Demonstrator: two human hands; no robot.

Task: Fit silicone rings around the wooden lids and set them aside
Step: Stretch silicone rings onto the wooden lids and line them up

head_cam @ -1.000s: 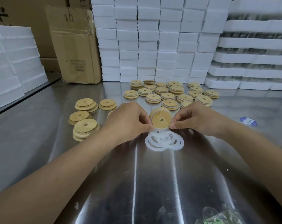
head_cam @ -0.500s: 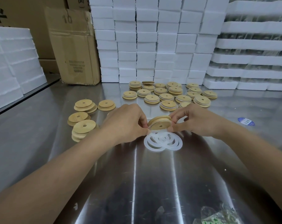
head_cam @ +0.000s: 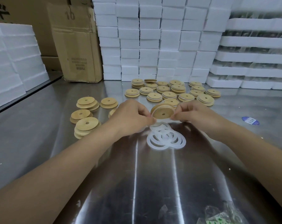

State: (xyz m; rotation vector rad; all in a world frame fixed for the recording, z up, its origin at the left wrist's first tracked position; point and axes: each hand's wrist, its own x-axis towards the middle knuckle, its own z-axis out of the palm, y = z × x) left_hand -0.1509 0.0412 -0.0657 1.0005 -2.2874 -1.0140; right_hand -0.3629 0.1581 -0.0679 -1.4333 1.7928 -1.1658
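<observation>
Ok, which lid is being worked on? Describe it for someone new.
On the steel table, find the pile of white rings near the middle. Just beyond it, the left hand and right hand pinch one lid between them. It alone is held tilted toward the camera; the other lids lie flat.

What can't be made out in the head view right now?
Head view:
- Held lid: fingers of left hand and right hand cover its rim, so fit unclear.
- Second lid: mostly hidden behind the left hand.
- Plastic bag: cut off by bottom edge.
- Blue sticker: print too small.
</observation>
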